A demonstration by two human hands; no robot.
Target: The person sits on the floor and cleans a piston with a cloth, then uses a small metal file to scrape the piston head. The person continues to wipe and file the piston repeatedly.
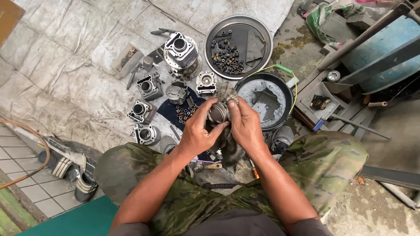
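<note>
Head view looks down on both hands closed around a grey metal piston (218, 112) wrapped in a checked rag (226, 92): left hand (199, 131) grips it from below, right hand (245, 124) clamps it from beside, fingertips touching. Beyond the fingers lie cylinder blocks (144, 111) and a round tray (258, 32) of small parts

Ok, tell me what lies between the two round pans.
Head view: nothing but a narrow strip of bare ground between the upper pan and the dark pan.
</note>
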